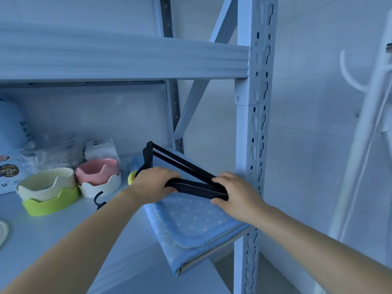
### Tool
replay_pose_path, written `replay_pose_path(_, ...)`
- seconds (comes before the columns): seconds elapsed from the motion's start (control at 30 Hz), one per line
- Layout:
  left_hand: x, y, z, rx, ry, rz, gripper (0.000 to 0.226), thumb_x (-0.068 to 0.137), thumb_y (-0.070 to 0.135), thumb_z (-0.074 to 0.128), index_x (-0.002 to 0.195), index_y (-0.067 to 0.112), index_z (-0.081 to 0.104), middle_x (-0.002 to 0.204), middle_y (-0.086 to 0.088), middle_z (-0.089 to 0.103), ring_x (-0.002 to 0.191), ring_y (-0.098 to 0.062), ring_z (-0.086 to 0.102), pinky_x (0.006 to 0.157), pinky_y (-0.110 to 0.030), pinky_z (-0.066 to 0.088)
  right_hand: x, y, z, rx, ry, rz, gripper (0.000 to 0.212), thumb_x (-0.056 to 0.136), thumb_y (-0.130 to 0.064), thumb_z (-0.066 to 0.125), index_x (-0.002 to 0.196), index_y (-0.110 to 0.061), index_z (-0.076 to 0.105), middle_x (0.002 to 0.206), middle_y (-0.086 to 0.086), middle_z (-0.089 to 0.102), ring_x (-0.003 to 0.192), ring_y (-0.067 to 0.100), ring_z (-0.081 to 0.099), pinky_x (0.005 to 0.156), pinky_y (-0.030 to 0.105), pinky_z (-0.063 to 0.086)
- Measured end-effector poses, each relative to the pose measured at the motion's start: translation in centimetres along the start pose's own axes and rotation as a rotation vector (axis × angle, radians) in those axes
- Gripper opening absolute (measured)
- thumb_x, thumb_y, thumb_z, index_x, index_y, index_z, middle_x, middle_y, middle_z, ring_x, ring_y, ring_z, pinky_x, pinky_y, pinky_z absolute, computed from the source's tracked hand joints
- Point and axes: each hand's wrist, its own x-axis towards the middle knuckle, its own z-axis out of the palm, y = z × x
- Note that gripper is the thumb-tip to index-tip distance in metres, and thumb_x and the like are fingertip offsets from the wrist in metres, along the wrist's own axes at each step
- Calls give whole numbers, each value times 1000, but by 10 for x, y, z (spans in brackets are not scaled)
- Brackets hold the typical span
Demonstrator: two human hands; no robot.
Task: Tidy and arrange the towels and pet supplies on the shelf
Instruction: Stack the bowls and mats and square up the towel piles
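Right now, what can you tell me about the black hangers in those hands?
The black hangers are a bunch of thin, matte triangles stacked together; how many is unclear. They lie tilted, far end raised. The left hand holds one side and the right hand pinches the near corner. They sit over the blue dotted mat at the right end of the shelf; whether they touch it is unclear.

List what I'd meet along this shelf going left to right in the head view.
Pale blue jug → cream-and-green bowl → pink-and-white bowl → left hand → black hangers, gripped by both hands → right hand → shelf upright. The dotted blue mat overlaps the hands, so it is left out.
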Motion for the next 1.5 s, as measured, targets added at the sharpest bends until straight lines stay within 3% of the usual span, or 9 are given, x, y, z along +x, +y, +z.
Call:
replay_pose_path(0.17,5,-4,2,-59,-53,-21,27,90,31,58,117,30,55,107,14,60,97,-6,50,58,-6,27,7,-8,7,-26,6,-49,50,89,-35,59,135,-20,47,139,-11,43,126,11,41,100,30,40)
replay_pose_path(0.3,3,-8,8,-94,-33,-34,23,89,31,58,111,26,58,102,10,62,92,-8,51,64,-15,31,11,-10,10,-21,8,-58,42,89,-34,59,128,-20,54,131,-10,51,121,11,45,96,30,43)
replay_pose_path(0.43,-3,-11,14,-130,0,-22,29,87,36,60,114,25,57,107,10,61,102,-10,53,74,-17,31,11,-11,9,-17,-3,-47,34,89,-34,60,119,-20,59,119,-5,58,115,13,47,90,33,46)
replay_pose_path(0.6,-12,-14,15,-192,113,-53,42,88,39,59,128,29,50,128,15,51,121,-5,44,91,-15,31,12,-10,9,-21,-21,-44,40,88,-35,62,126,-22,54,123,-5,57,118,14,46,93,32,44)
replay_pose_path(0.73,-22,-18,15,-246,145,-27,37,85,33,64,120,29,56,118,14,55,111,-6,50,97,-25,40,15,-15,7,0,8,-68,52,84,-38,66,130,-22,51,129,-9,53,121,12,46,96,26,40)
replay_pose_path(0.83,-34,-21,12,-270,195,-30,35,83,28,66,117,28,57,114,16,53,104,-4,50,92,-27,43,21,-30,9,37,50,-111,47,84,-35,66,127,-21,54,128,-9,54,119,12,48,97,26,40)
replay_pose_path(1.03,-83,-41,0,-254,253,-33,24,85,27,62,109,30,62,109,17,60,98,-3,55,82,-24,47,32,-77,27,95,58,-225,38,84,-26,65,121,-19,59,121,-9,58,112,11,53,93,27,44)
replay_pose_path(1.2,-140,-74,-12,-188,268,-134,23,86,30,62,108,36,61,106,24,57,94,2,52,78,-21,46,44,-137,55,137,22,-316,36,82,-23,66,118,-18,62,117,-7,60,109,15,55,86,29,45)
replay_pose_path(1.5,-272,-156,-27,-108,188,-415,25,88,33,58,112,38,59,117,20,57,107,-6,53,87,-33,48,60,-267,115,224,5,-474,33,84,-19,64,117,-15,63,123,-5,58,118,16,49,96,24,38)
